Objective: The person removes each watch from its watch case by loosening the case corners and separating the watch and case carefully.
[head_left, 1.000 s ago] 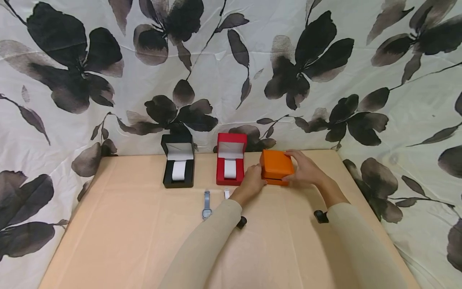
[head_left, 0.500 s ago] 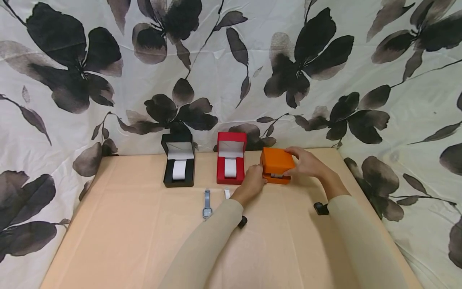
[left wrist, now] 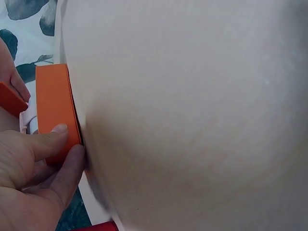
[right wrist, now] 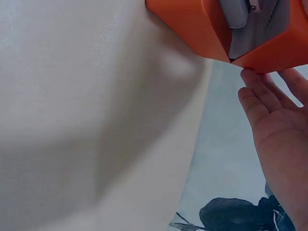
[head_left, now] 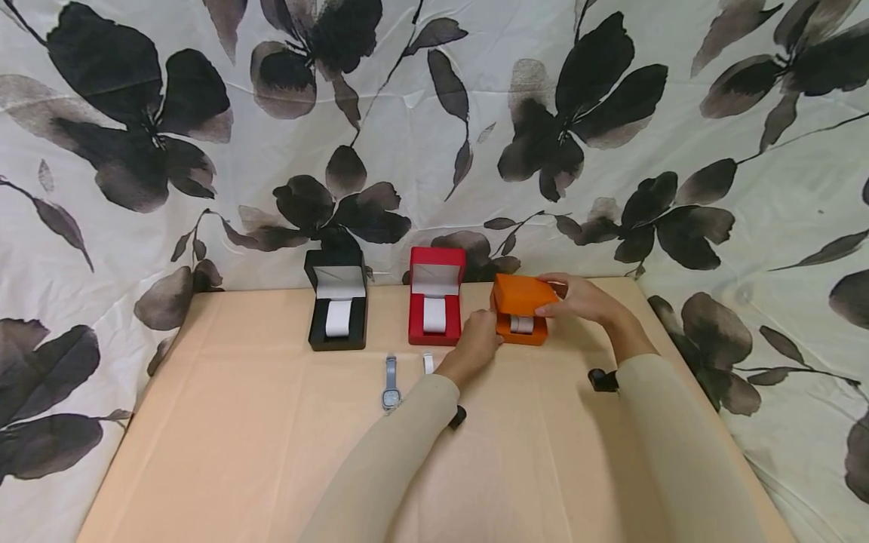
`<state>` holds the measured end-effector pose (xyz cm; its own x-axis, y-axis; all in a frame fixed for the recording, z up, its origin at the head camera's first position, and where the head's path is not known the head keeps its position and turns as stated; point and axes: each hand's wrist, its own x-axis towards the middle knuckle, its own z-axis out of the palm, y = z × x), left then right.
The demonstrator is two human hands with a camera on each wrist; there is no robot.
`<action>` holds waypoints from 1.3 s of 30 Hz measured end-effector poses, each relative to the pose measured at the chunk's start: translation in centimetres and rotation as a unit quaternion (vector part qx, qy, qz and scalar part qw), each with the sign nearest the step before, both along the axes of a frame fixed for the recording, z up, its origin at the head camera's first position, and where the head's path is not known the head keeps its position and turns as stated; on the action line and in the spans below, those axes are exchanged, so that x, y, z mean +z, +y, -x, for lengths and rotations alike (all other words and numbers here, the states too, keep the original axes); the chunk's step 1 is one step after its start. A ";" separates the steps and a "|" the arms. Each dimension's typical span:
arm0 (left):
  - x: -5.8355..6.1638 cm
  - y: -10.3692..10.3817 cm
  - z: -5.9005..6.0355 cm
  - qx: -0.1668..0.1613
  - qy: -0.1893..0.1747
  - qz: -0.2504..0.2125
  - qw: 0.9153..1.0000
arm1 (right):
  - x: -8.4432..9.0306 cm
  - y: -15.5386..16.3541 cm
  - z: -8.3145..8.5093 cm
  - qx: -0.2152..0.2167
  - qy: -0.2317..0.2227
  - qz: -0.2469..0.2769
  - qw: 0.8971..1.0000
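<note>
An orange watch box (head_left: 521, 296) sits at the back right of the table with its lid raised part way. My left hand (head_left: 475, 338) pinches the box's base (left wrist: 53, 96), thumb on one face and a finger at the lower edge. My right hand (head_left: 575, 299) holds the lid at its right side, thumb in front and fingers behind. Inside, a grey cushion (right wrist: 235, 12) shows, with a pale strap and buckle (right wrist: 256, 6) around it; whether a watch face is there is hidden.
A black watch box (head_left: 314, 332) and a red watch box (head_left: 414, 332) stand open to the left, each with a white cushion. A blue watch (head_left: 390, 386) lies in front. A white strap (head_left: 428, 363) is partly hidden by my left arm. Floral cloth (head_left: 421, 151) hangs behind.
The orange box's lid has swung up and back from nearly closed, with my right hand on it, and the cushion inside has come into view. My left hand has stayed at the base.
</note>
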<state>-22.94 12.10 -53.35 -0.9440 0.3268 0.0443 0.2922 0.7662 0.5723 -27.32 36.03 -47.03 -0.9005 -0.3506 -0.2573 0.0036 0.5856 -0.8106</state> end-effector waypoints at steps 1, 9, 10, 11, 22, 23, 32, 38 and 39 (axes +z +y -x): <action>0.0 0.0 0.0 -0.002 0.000 0.003 1.000 | 0.0 0.1 0.1 -0.003 -0.003 0.000 1.000; 0.4 0.2 -0.1 -0.007 0.004 0.018 1.000 | -0.2 0.6 0.5 -0.023 -0.008 -0.008 1.000; 0.3 0.2 -0.1 -0.006 0.004 0.018 1.000 | -0.1 0.6 0.5 -0.023 -0.007 -0.008 1.000; 0.3 0.3 0.0 -0.006 0.001 0.016 1.000 | -0.1 0.6 0.6 -0.026 -0.007 -0.008 1.000; 0.5 0.7 0.0 -0.002 -0.012 0.021 1.000 | 0.2 0.5 1.1 -0.039 -0.025 0.025 0.999; 0.5 0.7 0.0 -0.004 -0.009 0.024 1.000 | 0.2 0.5 1.0 -0.041 -0.024 0.030 0.998; 0.8 0.5 0.0 -0.017 -0.001 0.024 1.000 | 0.0 0.3 0.5 -0.048 0.037 -0.039 0.997; 0.8 0.4 -0.1 -0.012 -0.013 0.029 0.999 | -0.1 -0.1 -0.2 -0.057 0.099 -0.090 0.989; 0.8 0.5 -0.1 -0.008 -0.018 0.020 1.000 | -0.1 -0.1 -0.3 -0.057 0.104 -0.094 0.989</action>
<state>-22.80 12.56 -52.58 -0.9394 0.3427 -0.0032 0.2842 0.7843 0.5514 -27.01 35.90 -47.11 -0.9716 -0.2074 -0.1141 -0.0764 0.7309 -0.6782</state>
